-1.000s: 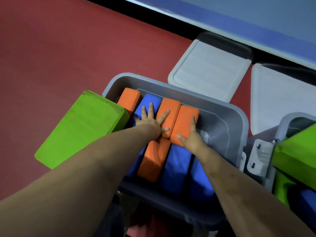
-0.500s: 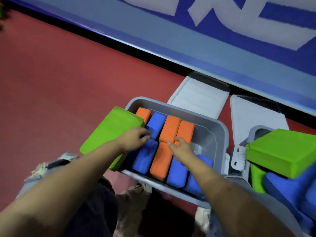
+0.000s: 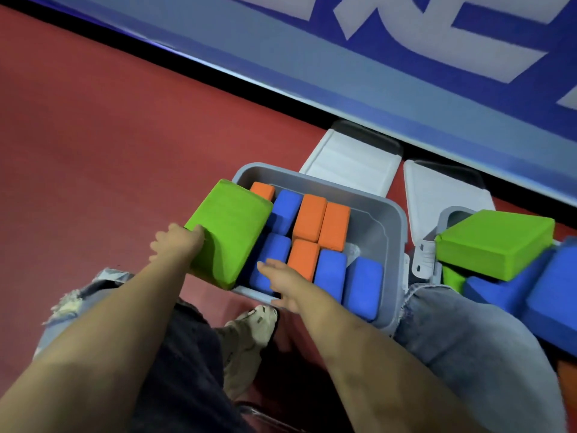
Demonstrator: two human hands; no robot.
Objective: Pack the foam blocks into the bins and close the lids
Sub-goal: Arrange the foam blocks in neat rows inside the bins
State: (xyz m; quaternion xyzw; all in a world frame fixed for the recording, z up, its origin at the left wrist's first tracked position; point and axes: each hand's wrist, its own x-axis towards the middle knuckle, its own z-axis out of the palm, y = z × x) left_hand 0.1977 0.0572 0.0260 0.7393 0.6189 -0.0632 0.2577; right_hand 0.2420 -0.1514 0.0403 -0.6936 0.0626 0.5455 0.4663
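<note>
Blocks in bin; lids behind; second bin right.

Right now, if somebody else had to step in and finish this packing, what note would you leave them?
Left hand grips the near-left edge of the big green block, which leans on the left rim of the grey bin.
Right hand is open, reaching over the bin's near rim.
Done: orange and blue blocks line the bin.
Left: seat the green block, sort the overfull second bin on the right, then fit both lids, which lie on the floor behind.
</note>
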